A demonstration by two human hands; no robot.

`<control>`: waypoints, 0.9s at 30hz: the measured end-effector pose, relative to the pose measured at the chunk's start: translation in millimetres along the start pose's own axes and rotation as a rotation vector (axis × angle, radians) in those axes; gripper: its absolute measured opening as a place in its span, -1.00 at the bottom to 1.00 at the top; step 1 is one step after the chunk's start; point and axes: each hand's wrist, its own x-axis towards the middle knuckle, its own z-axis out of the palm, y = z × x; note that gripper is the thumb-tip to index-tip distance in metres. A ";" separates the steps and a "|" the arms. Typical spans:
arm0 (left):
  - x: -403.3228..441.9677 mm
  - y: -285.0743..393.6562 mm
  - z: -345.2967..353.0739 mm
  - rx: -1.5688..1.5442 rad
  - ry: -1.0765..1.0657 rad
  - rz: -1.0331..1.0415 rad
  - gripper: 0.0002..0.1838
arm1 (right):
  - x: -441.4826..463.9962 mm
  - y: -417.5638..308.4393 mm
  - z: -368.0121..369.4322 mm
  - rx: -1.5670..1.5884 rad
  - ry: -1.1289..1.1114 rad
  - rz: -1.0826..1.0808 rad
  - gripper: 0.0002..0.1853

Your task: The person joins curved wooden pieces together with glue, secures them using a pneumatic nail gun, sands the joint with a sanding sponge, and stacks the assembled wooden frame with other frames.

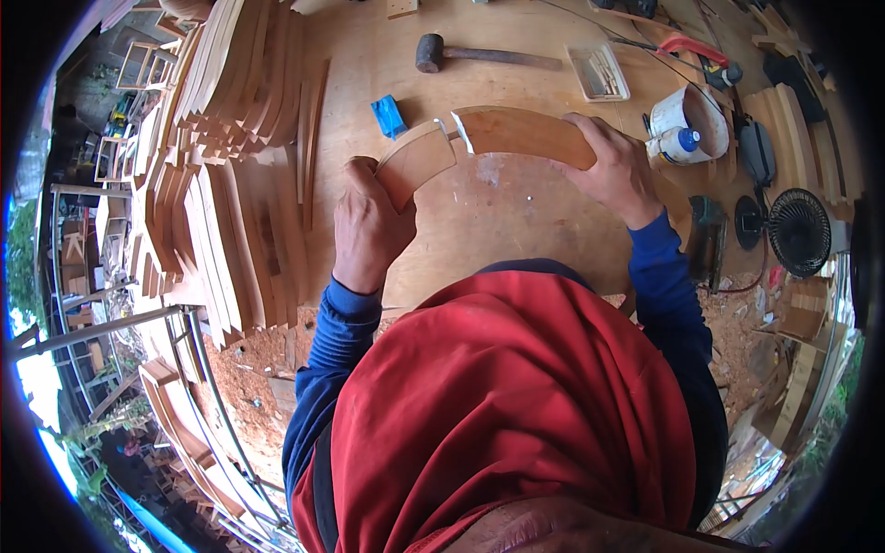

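My left hand (pixel 371 221) is closed around a short curved wooden piece (pixel 419 166). A longer curved wooden piece (pixel 521 132) is gripped at its right end by my right hand (pixel 616 169). The two pieces meet end to end in an arc above the table, joined in part, with a narrow gap showing. White glue-like paste lines the facing end of the longer piece and the joint. Just beyond the short piece lies a small blue packet or cloth (pixel 388 117). Parts of my fingers are hidden under the wood.
A mallet (pixel 489 57) lies across the far side of the wooden table (pixel 442 249). Stacked curved boards (pixel 230 184) crowd the left. On the right are a plastic tray (pixel 597 72), a white bucket (pixel 691 120), a blue-capped bottle (pixel 678 141) and a black fan (pixel 800 232).
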 end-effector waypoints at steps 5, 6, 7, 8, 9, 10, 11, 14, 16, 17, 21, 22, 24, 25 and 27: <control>1.1 -1.1 3.1 0.015 -0.016 -0.004 -0.43 | 1.2 1.4 2.7 -0.005 -0.008 0.001 -0.40; 1.2 -1.6 4.1 0.018 -0.019 -0.004 -0.43 | 0.9 1.2 2.9 -0.009 -0.014 0.002 -0.40; 1.4 -2.2 5.1 0.017 -0.024 -0.007 -0.44 | 0.9 1.1 2.9 -0.012 -0.020 0.003 -0.40; 1.3 -2.9 6.0 0.017 -0.030 -0.011 -0.44 | 0.7 1.0 3.0 -0.016 -0.025 0.005 -0.40; 1.1 -3.6 6.7 0.016 -0.036 -0.014 -0.44 | 0.9 0.8 3.3 -0.017 -0.027 0.003 -0.40; 1.1 -2.7 6.4 0.004 -0.035 -0.010 -0.45 | 0.7 0.9 3.6 -0.019 -0.028 0.002 -0.40; 1.5 -0.9 5.3 -0.008 -0.034 -0.005 -0.46 | 0.4 0.8 3.9 -0.020 -0.030 0.001 -0.40; 0.7 -1.1 6.7 -0.020 -0.037 -0.002 -0.47 | 0.1 2.7 4.8 -0.024 -0.033 0.000 -0.40; 0.4 -1.2 7.3 -0.021 -0.043 0.000 -0.47 | -0.7 4.1 6.2 -0.033 -0.039 -0.003 -0.40; 0.7 -0.5 6.5 -0.020 -0.046 0.002 -0.47 | -0.7 4.6 6.6 -0.037 -0.041 -0.005 -0.40; 2.0 0.3 4.9 -0.009 -0.059 0.001 -0.47 | -0.2 5.0 7.5 -0.030 -0.040 -0.007 -0.39; 2.1 0.7 4.6 -0.007 -0.062 -0.002 -0.47 | -0.4 5.6 7.6 -0.030 -0.042 -0.007 -0.39; 2.5 1.5 4.3 -0.003 -0.066 -0.005 -0.48 | 0.0 5.9 7.7 -0.033 -0.046 -0.007 -0.39; 2.5 1.7 4.5 0.002 -0.065 -0.003 -0.48 | 0.3 5.7 7.5 -0.036 -0.050 -0.005 -0.39; 2.1 2.3 5.1 0.011 -0.065 -0.001 -0.49 | 0.6 5.5 6.6 -0.033 -0.052 -0.006 -0.39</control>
